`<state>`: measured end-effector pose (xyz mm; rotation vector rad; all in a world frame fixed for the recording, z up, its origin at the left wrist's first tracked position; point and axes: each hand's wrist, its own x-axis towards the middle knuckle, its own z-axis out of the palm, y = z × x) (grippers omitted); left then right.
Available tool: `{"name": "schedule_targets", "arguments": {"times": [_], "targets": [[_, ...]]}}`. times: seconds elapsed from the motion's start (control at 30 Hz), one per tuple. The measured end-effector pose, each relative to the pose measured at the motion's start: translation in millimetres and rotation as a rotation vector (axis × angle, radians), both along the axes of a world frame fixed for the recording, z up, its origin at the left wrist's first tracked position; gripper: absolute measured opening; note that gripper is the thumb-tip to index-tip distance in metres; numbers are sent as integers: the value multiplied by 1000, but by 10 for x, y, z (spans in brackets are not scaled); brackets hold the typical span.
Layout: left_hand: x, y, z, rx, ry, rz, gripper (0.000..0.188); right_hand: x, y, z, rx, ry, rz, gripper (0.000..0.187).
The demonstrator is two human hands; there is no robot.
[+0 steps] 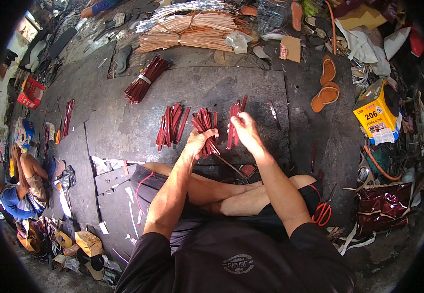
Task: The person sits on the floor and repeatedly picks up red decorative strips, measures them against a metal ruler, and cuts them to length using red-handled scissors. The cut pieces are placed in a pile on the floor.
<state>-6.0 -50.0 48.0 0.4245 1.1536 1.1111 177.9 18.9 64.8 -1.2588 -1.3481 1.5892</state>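
left hand: fingers wrapped round red bunch, strips fanning beyond fingertips | right hand: fingertips drawn together, pinch on strip unclear; stack just left of fingertips | advice: firm left grip, ends level, likely limits splaying

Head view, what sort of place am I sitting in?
It looks like a small, cluttered workshop, perhaps for footwear: bundled dark red strips, tan sandals and red-handled scissors are all in view.
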Motion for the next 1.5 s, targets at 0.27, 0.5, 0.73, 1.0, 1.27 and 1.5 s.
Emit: {"name": "schedule_targets", "arguments": {"times": [0.27, 0.5, 0.73, 1.0, 1.27, 1.5], "targets": [[54, 2, 130, 28, 5, -65, 33, 165, 157, -98, 71, -154, 21, 41], [55, -3, 123, -27, -72, -33, 37, -105, -140, -116, 46, -47, 109, 25], [104, 6, 179, 35, 34, -61, 31, -64, -97, -303, 205, -285, 100, 23], [-55, -7, -4, -26, 13, 12, 27, 94, 111, 160, 75, -157, -131, 19], [64, 8, 225, -38, 114, -141, 36, 293, 242, -142, 179, -234, -17, 38], [56, -11, 218, -22, -1, -92, 36, -54, -115, -22, -5, -97, 177, 30]]}}
